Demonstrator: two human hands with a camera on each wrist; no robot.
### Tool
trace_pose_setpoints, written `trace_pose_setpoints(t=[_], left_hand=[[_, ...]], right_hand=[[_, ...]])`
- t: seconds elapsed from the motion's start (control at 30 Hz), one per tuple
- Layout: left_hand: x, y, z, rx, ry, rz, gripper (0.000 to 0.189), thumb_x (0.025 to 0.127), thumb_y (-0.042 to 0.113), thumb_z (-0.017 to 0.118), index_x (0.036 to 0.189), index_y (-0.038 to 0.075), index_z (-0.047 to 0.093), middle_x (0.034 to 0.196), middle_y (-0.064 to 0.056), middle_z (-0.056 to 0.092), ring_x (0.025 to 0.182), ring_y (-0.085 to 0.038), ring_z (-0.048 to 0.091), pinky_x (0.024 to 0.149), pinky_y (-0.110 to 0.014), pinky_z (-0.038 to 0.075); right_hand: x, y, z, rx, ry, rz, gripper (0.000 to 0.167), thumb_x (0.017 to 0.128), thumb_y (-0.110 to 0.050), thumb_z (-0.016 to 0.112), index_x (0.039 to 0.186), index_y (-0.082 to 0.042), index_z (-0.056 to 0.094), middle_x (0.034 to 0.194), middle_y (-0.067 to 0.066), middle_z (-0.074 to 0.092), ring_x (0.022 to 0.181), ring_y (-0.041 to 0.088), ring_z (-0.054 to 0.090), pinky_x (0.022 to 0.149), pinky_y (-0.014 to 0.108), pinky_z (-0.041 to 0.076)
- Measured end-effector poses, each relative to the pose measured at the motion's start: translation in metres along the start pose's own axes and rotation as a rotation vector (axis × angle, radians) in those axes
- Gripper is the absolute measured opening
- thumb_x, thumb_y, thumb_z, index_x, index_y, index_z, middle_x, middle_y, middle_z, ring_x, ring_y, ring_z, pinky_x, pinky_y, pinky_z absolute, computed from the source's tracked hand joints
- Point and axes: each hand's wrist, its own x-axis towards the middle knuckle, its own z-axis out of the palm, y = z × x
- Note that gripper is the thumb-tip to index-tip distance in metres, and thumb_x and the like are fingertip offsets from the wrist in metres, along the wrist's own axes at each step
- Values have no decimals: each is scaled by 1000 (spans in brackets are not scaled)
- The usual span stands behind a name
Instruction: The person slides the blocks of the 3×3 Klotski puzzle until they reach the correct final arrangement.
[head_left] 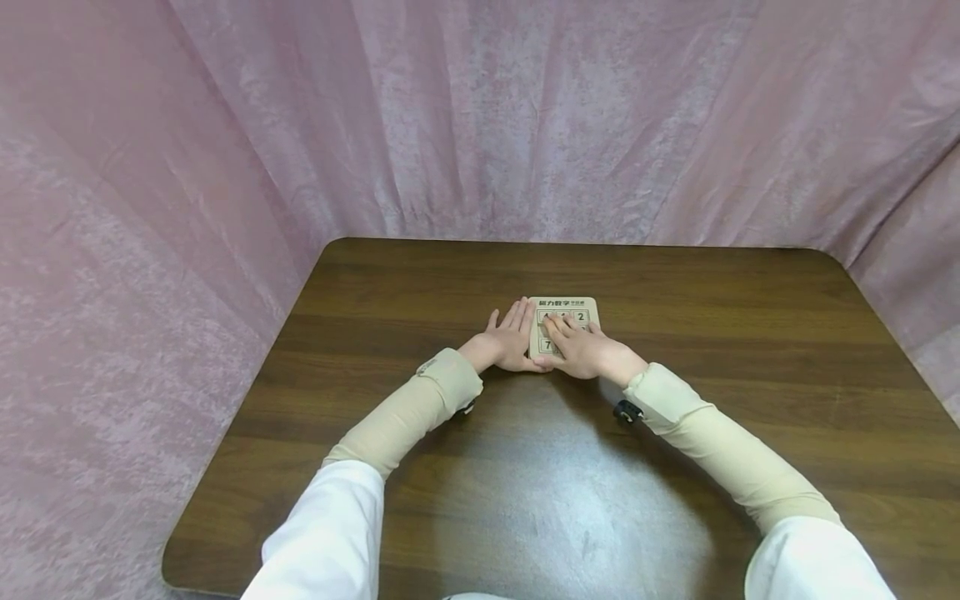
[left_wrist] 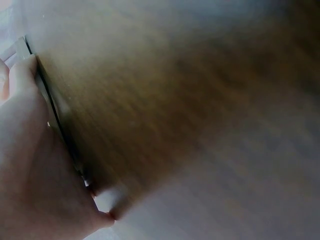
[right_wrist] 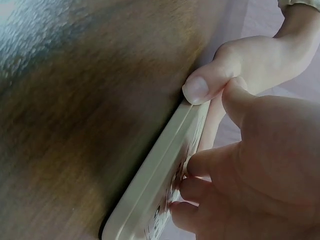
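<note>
A cream number slide puzzle (head_left: pixel 534 333) lies flat on the wooden table, its top strip printed with dark characters. Numbered tiles such as 2 and 7 show between the fingers; others are covered. My left hand (head_left: pixel 512 340) lies along the puzzle's left side with its fingers straight and pointing away. Its thumb touches the near edge, as the right wrist view shows. The right hand (head_left: pixel 581 350) reaches over the tiles from the near right, fingertips (right_wrist: pixel 182 215) resting on the numbered face. Both thumbs come close together at the puzzle's near edge.
The brown wooden table (head_left: pixel 420 283) has rounded corners and a bright reflection near the front. Pink curtains (head_left: pixel 510 125) hang behind it and on the left. Cream sleeves with dark wrist devices (head_left: pixel 627 412) cover both forearms.
</note>
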Motion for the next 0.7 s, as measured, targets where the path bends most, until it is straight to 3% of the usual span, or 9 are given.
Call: trace_pose_setpoints(t=[0.7], left_hand=[[-1,0,-2,-13,-12,-8,117,87,72,47,150,3,-23,161,-16,-20,151,-25,-13,121,-51,5]], right_hand=[[-6,-7,0,5,1,0,80,100,-54,37,154,0,16,160,21,13,148,42,11,114,64,15]])
